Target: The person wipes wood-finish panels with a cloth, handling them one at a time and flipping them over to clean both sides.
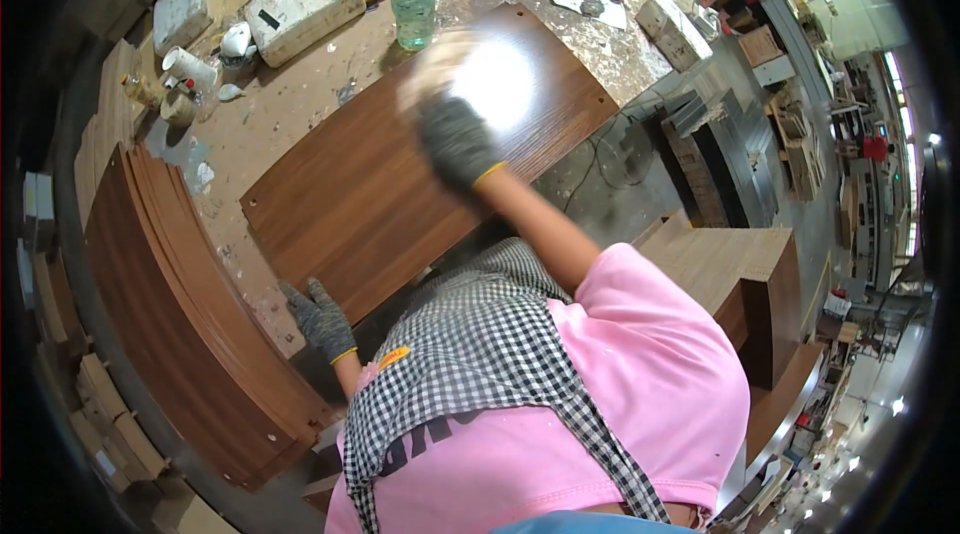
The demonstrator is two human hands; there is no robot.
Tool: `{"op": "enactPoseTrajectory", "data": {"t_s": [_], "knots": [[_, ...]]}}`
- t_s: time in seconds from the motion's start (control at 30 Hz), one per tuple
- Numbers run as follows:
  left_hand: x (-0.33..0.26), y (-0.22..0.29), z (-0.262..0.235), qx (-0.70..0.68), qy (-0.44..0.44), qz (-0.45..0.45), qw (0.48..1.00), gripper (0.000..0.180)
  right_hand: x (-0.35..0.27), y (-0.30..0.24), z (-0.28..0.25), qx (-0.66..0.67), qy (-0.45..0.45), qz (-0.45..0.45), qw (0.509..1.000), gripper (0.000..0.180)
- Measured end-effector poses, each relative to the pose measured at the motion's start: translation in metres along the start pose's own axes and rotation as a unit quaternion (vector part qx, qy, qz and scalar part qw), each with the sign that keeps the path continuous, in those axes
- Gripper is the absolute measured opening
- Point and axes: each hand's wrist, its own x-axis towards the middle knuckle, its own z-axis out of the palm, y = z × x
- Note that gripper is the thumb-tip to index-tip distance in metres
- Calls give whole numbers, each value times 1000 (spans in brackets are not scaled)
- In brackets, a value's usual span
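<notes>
room: a woodworking shop, shelves and stacked boards running off to the right, another person in pink far back by the benches.
bench (300, 104): a pale top, spattered and stained with dried glue or paint.
panel (400, 174): a dark brown wood-grain board lying flat across the bench, one end toward the person, the far end catching a bright glare.
right hand (455, 139): gloved in grey, pressed down on the panel near the glare; something pale and blurred sits under it (a cloth or pad, i cannot tell which), and the grip itself is too smeared to read.
left hand (320, 319): grey glove, fingers spread open, resting at the bench edge just beside the panel's near corner, holding nothing.
bottle (413, 12): clear plastic, green cap, upright beyond the panel.
stack (190, 314): more brown boards on edge at the left.
</notes>
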Motion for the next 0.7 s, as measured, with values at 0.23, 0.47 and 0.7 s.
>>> {"op": "enactPoseTrajectory", "data": {"t_s": [0.23, 0.47, 0.7], "knots": [[-1, -5, 0, -50, 24, -10, 998, 60, 57, 34, -15, 258, -113, -45, 958, 28], [-5, 9, -5, -70, 42, 5, 997, 55, 24, 340, -18, 61, -194, 257, 945, 37], [-11, -15, 8, -109, 41, -46, 992, 54, -8, 381, -72, 97, -202, 292, 930, 38]]}}
